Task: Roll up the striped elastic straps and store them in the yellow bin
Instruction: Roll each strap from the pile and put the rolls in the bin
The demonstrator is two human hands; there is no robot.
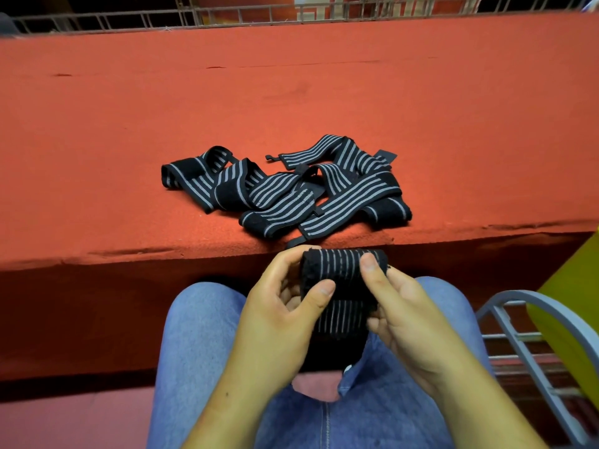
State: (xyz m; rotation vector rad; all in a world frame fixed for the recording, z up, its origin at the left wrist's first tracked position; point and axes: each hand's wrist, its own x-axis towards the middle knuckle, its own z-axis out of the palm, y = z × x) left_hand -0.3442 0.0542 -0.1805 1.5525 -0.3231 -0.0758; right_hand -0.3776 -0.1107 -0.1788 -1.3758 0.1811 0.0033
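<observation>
A black elastic strap with grey stripes is held over my lap, its upper end rolled into a thick coil and its loose tail hanging down. My left hand pinches the roll's left side with thumb and fingers. On the right side my right hand grips it, thumb on top of the roll. A tangled pile of several more striped straps lies on the red table near its front edge, just beyond my hands. The yellow bin shows partly at the right edge.
The red felt-covered table stretches wide ahead, with a metal wire rail along its far side. A grey metal rack stands at my right, holding the bin. My knees in blue jeans are below the table edge.
</observation>
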